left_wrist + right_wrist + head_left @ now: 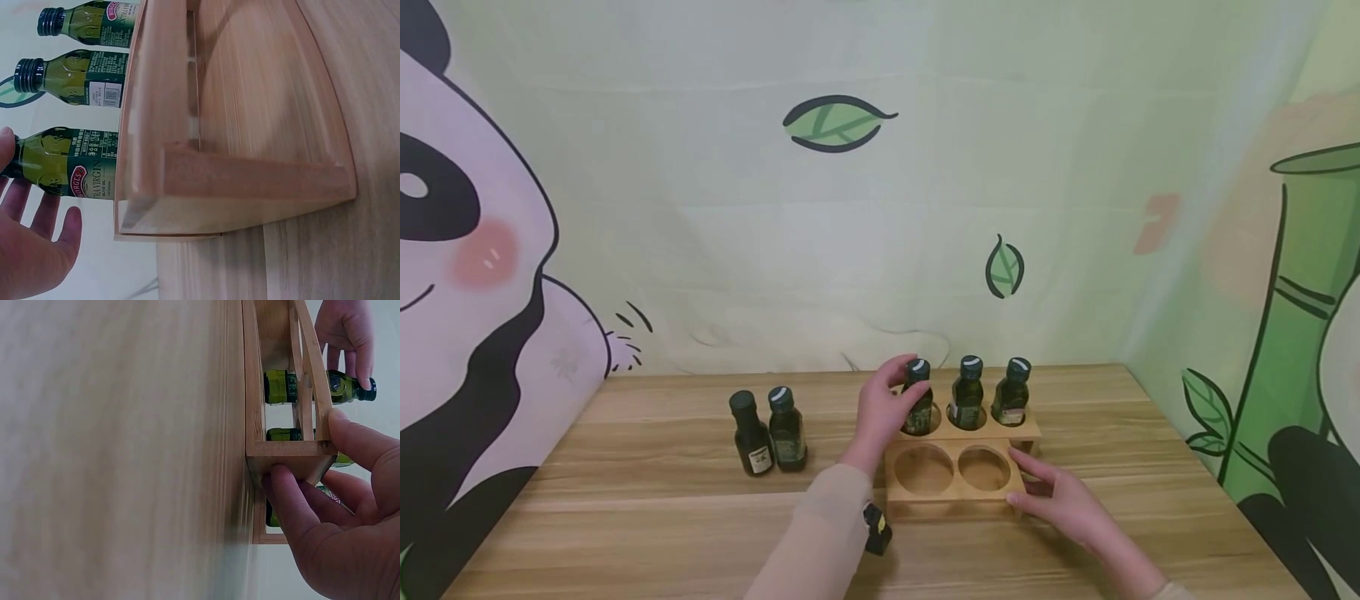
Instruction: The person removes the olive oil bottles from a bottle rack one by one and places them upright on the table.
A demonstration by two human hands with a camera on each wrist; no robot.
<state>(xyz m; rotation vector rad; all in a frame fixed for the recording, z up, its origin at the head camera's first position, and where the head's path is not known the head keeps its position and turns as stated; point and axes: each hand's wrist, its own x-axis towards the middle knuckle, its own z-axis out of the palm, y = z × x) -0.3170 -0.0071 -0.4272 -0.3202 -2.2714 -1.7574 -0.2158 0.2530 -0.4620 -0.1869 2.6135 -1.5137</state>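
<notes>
A two-tier wooden rack [955,497] stands on the table, with three dark green oil bottles in its back row. My left hand [883,408] curls round the leftmost bottle [920,410], which sits in its hole. In the left wrist view the thumb of this hand [31,250] touches that bottle [69,162] near the neck. My right hand [1060,496] grips the rack's front right corner; the right wrist view shows my right hand [350,531] with its thumb on top of the rack [287,450] and fingers on the end. The two front holes are empty.
Two more dark bottles [752,437] [786,429] stand loose on the wooden table [625,500] left of the rack. A painted panda and bamboo backdrop closes the back and both sides. A small wrist camera [876,529] sits on my left sleeve.
</notes>
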